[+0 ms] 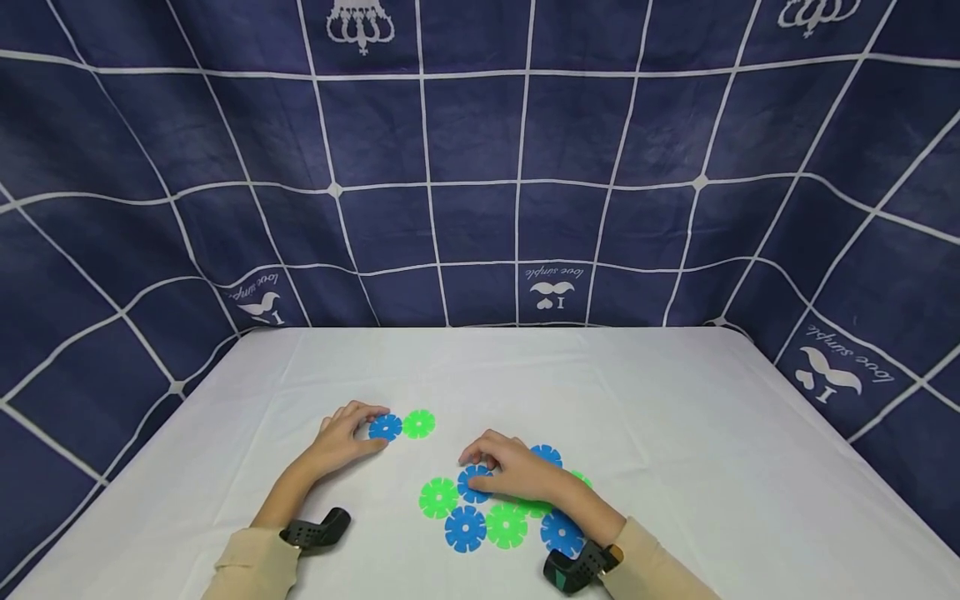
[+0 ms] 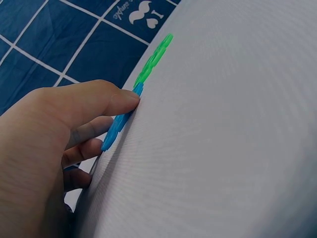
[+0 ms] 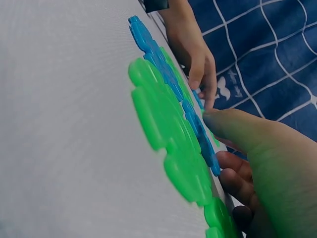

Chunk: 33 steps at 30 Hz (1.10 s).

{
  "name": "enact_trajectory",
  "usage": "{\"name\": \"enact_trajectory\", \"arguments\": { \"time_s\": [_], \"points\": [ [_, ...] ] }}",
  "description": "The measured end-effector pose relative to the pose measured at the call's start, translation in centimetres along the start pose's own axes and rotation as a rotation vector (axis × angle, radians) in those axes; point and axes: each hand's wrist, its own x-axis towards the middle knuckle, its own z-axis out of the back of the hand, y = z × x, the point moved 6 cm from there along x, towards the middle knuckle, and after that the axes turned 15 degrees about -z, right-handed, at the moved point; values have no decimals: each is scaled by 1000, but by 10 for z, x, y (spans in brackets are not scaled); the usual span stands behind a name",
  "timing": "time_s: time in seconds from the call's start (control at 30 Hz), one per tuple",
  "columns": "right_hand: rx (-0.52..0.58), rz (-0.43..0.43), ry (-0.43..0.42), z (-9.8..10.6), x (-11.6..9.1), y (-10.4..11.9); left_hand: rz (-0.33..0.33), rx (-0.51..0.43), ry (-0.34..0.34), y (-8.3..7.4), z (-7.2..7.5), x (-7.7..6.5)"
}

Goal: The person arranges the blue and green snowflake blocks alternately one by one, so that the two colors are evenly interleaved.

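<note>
At the left of the white table, my left hand point(image 1: 339, 440) holds a blue notched snowflake disc point(image 1: 386, 427) by its edges, thumb on the near side and fingers on the far side. A green snowflake disc point(image 1: 418, 423) lies right beside that blue one. My right hand point(image 1: 525, 473) reaches over a group of discs. Its thumb and curled fingers are at the edges of another blue snowflake disc point(image 1: 467, 477), partly covered by the thumb. A green disc point(image 1: 438, 497) lies just left of it, with a blue disc point(image 1: 465, 533) in front.
More discs lie under and around the right forearm: a green one point(image 1: 507, 527), a blue one point(image 1: 561, 530) near the wrist strap, and a blue one point(image 1: 547, 454) behind the hand. A dark blue checked cloth point(image 1: 480, 217) rises behind the white table point(image 1: 675, 417).
</note>
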Motion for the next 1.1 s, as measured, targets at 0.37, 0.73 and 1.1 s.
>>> {"name": "enact_trajectory", "arguments": {
  "time_s": [0.37, 0.73, 1.1],
  "points": [
    [-132, 19, -2, -2, -4, 3, -5, 3, -4, 1, -1, -2],
    [-130, 4, 19, -3, -3, 1, -3, -5, -7, 3, -1, -2],
    [-84, 7, 28, -2, -3, 2, -4, -3, -12, 3, -2, -2]
  ]
}}
